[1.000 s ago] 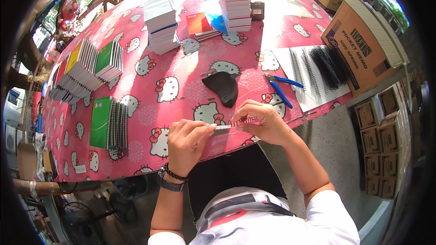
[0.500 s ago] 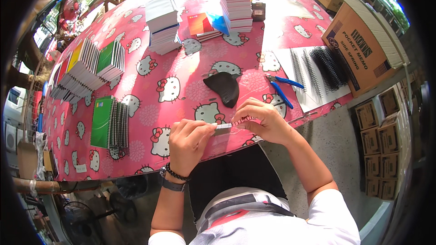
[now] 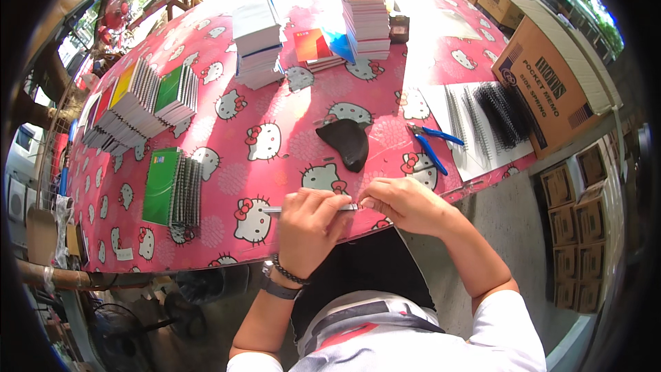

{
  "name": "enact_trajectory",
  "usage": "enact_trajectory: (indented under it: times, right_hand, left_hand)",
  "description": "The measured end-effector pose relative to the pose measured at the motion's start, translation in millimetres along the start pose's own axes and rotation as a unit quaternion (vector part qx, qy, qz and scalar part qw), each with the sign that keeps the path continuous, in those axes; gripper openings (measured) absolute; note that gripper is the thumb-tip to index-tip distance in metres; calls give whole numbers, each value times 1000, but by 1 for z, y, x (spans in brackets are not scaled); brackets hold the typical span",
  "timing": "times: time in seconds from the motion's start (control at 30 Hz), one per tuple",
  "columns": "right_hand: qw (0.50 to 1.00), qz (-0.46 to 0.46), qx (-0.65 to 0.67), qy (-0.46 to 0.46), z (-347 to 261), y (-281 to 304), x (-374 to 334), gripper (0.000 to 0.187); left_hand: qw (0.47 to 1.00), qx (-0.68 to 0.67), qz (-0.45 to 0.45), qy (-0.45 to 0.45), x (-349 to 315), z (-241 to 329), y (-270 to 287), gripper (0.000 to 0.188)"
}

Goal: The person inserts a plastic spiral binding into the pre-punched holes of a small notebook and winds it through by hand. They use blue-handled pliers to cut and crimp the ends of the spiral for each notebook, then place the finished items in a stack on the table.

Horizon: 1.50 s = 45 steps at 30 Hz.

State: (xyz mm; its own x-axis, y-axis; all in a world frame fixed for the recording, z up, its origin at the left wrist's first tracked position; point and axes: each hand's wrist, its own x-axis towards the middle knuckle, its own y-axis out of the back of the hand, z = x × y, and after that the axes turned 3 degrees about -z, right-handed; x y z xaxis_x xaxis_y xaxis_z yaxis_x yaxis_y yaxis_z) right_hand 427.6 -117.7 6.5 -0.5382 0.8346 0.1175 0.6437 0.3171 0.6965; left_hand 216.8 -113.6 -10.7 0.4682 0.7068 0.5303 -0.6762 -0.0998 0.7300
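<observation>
My left hand (image 3: 310, 224) is closed around a thin notebook (image 3: 272, 209) seen edge-on, whose pale edge shows on both sides of my fingers. My right hand (image 3: 403, 203) pinches at the notebook's right end; the fingers hide most of what they grip there. Both hands are just above the table's near edge. Beyond them lies a curved black object (image 3: 345, 145), whose kind I cannot tell. Blue-handled cutting pliers (image 3: 434, 145) rest to the right of it with their handles apart.
Green spiral notebooks (image 3: 162, 186) stand at the left, with more notebook stacks (image 3: 131, 107) behind. Tall paper stacks (image 3: 258, 45) and red-topped booklets (image 3: 366, 24) are farther back. Black wire spirals (image 3: 502, 114) lie on a white sheet (image 3: 468, 158) beside a cardboard box (image 3: 551, 83).
Both hands have moved slightly right and nearer to me. The left hand has shifted along the notebook, whose edge now also shows left of it. The red striped part by the right fingers is hidden.
</observation>
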Motion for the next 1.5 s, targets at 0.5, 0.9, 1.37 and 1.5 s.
enact_trajectory:
  times: [0.5, 0.9, 1.37, 1.5]
  right_hand:
    - [988, -28, -147, 45, 59, 26, 79, 70]
    - [982, -50, -181, -7, 70, -2, 94, 76]
    - [939, 22, 330, -94, 58, -1, 36, 52]
    - [911, -76, 402, 43, 51, -2, 18, 52]
  left_hand:
    - [998, -9, -57, -13, 2, 9, 11, 18]
    - [994, -25, -99, -30, -4, -3, 9, 16]
    - [999, 30, -22, -22, -13, -16, 26, 26]
    - [999, 32, -6, 4, -26, -32, 20, 25]
